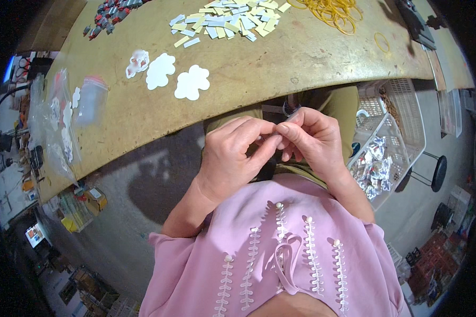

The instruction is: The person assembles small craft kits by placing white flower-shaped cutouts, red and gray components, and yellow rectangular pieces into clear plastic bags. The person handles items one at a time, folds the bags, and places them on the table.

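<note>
My left hand (237, 145) and my right hand (316, 138) meet above my lap, just off the table's near edge. Thumbs and forefingers of both are pinched together, fingertips touching. Whatever sits between them is too small or too hidden to make out. Closest on the table lie two white cloud-shaped cutouts (192, 82) (161, 71). Beside them is a smaller cutout (137, 64) with reddish marks. Farther back spreads a heap of small pale yellow and light blue rectangular pieces (230, 22).
Yellow rubber bands (336, 15) and a pile of small grey and red parts (110, 16) lie at the table's far side. Clear plastic bags (63, 124) rest at the left. Right of my knee stands a white plastic basket (407, 105) with shiny wrapped pieces (374, 166).
</note>
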Motion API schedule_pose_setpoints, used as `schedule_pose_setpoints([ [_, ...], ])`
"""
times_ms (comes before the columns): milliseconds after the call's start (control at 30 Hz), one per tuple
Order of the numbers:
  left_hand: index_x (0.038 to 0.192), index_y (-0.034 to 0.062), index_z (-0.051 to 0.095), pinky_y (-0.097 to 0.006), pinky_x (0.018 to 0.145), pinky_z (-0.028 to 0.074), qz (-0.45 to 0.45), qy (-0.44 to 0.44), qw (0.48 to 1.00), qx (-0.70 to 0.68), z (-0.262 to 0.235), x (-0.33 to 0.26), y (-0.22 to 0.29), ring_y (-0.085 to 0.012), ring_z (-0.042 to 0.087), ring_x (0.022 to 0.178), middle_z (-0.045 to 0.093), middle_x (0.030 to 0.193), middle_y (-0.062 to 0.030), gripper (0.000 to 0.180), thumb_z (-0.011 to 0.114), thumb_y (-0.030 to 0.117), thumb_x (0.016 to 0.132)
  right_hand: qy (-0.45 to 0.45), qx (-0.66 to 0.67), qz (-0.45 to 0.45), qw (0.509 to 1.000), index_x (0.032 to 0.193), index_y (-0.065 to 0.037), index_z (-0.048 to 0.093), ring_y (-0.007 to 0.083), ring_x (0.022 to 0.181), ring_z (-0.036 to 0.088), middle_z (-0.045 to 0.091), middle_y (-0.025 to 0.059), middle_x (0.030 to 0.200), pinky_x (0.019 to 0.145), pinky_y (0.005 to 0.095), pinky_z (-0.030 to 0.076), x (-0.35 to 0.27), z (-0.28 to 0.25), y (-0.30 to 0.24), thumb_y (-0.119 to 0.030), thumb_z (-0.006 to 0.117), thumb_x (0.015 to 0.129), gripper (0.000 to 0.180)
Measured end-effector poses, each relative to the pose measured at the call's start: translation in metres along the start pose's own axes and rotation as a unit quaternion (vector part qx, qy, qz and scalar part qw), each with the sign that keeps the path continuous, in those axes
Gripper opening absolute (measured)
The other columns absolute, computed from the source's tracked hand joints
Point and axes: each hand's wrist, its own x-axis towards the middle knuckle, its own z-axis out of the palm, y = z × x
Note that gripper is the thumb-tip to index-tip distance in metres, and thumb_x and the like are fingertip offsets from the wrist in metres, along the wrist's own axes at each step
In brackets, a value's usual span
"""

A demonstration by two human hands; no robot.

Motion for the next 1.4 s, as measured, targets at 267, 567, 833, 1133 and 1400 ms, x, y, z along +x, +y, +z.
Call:
schedule_pose_setpoints([
  [267, 0.087, 0.0030, 0.070, -0.034, 0.056, 0.053, 0.035, 0.021, 0.993, 0.108, 0.003, -0.002, -0.002, -0.0222, 0.067, 0.061, 0.067, 0.073, -0.0098, 0.009, 0.078, -0.001, 0.084, -0.042, -0.027, 0.057, 0.997, 0.088, -0.003, 0.066, 0.0047, 0.056, 0.062, 0.067, -0.0004, 0.069, 0.048, 0.0208, 0.049, 0.001, -0.002, -0.003, -0.019, 0.075, 0.105, 0.025],
  [567, 0.092, 0.0124, 0.069, -0.040, 0.059, 0.054, 0.144, 0.027, 0.972, 0.184, -0.006, 0.001, -0.012, -0.0249, 0.066, 0.067, 0.062, 0.076, -0.0037, 0.017, 0.075, 0.004, 0.078, -0.005, -0.141, 0.063, 0.988, 0.094, 0.000, 0.065, 0.0060, 0.062, 0.065, 0.068, 0.0010, 0.075, 0.055, 0.0241, 0.054, -0.007, 0.001, -0.008, -0.016, 0.066, 0.108, 0.021],
  [833, 0.090, 0.0086, 0.068, -0.041, 0.069, 0.054, 0.124, -0.042, 0.978, 0.164, -0.016, -0.016, -0.017, -0.0271, 0.065, 0.077, 0.062, 0.082, -0.0061, 0.016, 0.082, 0.015, 0.086, 0.108, -0.295, -0.186, 0.931, 0.105, 0.000, 0.071, 0.0105, 0.066, 0.065, 0.071, 0.0097, 0.094, 0.059, 0.0252, 0.054, -0.002, -0.005, 0.000, 0.001, 0.073, 0.097, 0.008],
  [1133, 0.112, 0.0081, 0.076, -0.041, 0.085, 0.057, 0.116, -0.122, 0.979, 0.119, -0.068, -0.021, -0.016, -0.0296, 0.070, 0.097, 0.074, 0.106, -0.0084, 0.032, 0.086, 0.018, 0.083, -0.171, -0.502, -0.350, 0.773, 0.103, -0.004, 0.074, 0.0295, 0.094, 0.074, 0.071, 0.0126, 0.111, 0.076, 0.0390, 0.062, -0.004, -0.009, -0.025, -0.004, 0.077, 0.077, 0.026],
  [1400, 0.137, 0.0118, 0.071, -0.044, 0.105, 0.051, 0.092, 0.011, 0.916, 0.391, -0.083, 0.000, -0.052, -0.0299, 0.062, 0.127, 0.068, 0.139, -0.0064, 0.066, 0.093, 0.025, 0.076, -0.137, -0.404, -0.303, 0.852, 0.100, -0.006, 0.073, 0.0274, 0.086, 0.073, 0.070, 0.0105, 0.108, 0.069, 0.0371, 0.061, -0.012, -0.008, -0.021, 0.001, 0.080, 0.084, 0.019],
])
